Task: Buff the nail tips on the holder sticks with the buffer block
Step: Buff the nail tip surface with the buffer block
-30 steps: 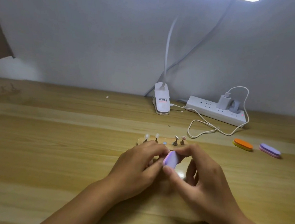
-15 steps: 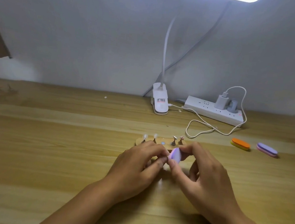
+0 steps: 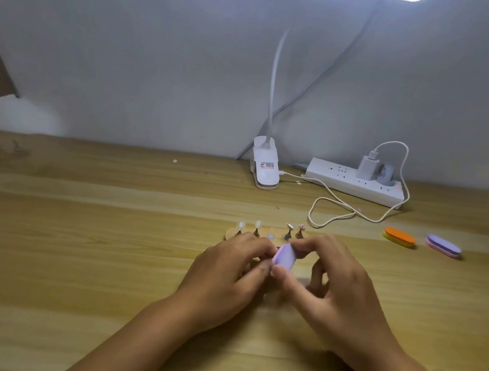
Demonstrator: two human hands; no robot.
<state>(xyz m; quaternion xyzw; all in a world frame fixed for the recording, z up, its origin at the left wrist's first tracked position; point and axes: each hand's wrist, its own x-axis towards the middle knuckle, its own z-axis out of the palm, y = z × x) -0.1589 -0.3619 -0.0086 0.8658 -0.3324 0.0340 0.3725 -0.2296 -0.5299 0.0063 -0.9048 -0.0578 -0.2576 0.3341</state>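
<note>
My right hand [image 3: 337,289] pinches a small lilac buffer block [image 3: 285,256] between thumb and fingers, held against the fingertips of my left hand [image 3: 227,274]. The left hand's fingers are curled together around something small that I cannot make out; it is hidden behind the block. Just beyond both hands a wooden holder base [image 3: 271,236] carries several short sticks with nail tips: two pale ones [image 3: 249,226] on the left, two more [image 3: 294,230] on the right, and an empty socket in the middle.
An orange buffer [image 3: 399,237] and a purple-pink buffer [image 3: 443,245] lie to the right. At the back stand a white clip lamp [image 3: 265,166] and a power strip [image 3: 354,182] with a looping white cable [image 3: 332,212]. The wooden desk [image 3: 86,246] extends left.
The buffer block has shifted slightly in my right hand's pinch, sliding back and forth against the left fingertips. Both hands stay in the same spot.
</note>
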